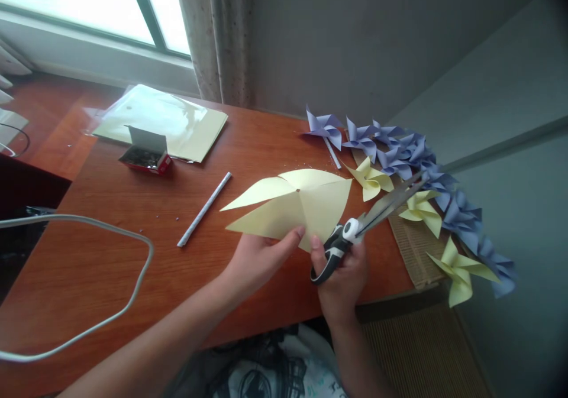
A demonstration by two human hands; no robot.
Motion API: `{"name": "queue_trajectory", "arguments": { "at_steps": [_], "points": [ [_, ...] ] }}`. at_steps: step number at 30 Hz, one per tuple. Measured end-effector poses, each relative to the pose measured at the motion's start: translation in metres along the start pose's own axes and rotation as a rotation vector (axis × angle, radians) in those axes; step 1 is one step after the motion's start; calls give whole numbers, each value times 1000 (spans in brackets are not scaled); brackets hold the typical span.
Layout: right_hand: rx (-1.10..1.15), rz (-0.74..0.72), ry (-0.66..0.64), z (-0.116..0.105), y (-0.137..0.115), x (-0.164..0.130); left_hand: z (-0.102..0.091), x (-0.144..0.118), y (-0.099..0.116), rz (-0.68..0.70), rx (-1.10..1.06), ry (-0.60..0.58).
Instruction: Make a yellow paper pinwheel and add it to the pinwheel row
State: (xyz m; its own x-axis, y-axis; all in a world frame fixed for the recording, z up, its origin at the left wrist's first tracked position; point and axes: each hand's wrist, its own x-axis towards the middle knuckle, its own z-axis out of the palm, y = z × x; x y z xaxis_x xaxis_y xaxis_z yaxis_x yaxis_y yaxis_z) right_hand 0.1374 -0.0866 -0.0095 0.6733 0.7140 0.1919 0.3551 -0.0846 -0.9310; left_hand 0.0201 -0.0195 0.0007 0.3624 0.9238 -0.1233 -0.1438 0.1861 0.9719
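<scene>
A pale yellow paper sheet [284, 209], slit from its corners and with a small hole near its middle, is raised over the table. My left hand [261, 256] pinches its near edge, thumb on top. Black-and-white scissors [344, 244] sit in my right hand [341, 277], blades pointing up and to the right, away from the paper. The right thumb lies by the scissor handle and close to the paper's near corner; whether it touches the paper I cannot tell. To the left, a rolled paper stick [204, 209] rests on the table.
Purple pinwheels [399, 146] and yellow pinwheels [457, 268] line the right side over corrugated cardboard [417, 247]. At the back left are a stack of yellow paper [213, 127] and an open red box [153, 162]. A white cable [142, 280] loops across the left.
</scene>
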Motion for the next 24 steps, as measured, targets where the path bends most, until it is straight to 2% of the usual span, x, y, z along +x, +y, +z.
{"name": "queue_trajectory", "arguments": {
  "at_steps": [4, 7, 14, 20, 24],
  "points": [
    [200, 142, -233, -8, 3, 0, -7, 3, 6, -35, -31, 78],
    [320, 257, -360, -18, 8, -3, -15, 7, 12, -40, -34, 131],
    [284, 340, -614, -50, 22, -7, -23, 10, 12, -55, -120, 187],
    [174, 373, -741, -63, 19, -2, -19, 11, 10, -81, -175, 156],
    [173, 382, -735, -60, 17, -1, -18, 13, 10, -79, -173, 164]
  ]
}}
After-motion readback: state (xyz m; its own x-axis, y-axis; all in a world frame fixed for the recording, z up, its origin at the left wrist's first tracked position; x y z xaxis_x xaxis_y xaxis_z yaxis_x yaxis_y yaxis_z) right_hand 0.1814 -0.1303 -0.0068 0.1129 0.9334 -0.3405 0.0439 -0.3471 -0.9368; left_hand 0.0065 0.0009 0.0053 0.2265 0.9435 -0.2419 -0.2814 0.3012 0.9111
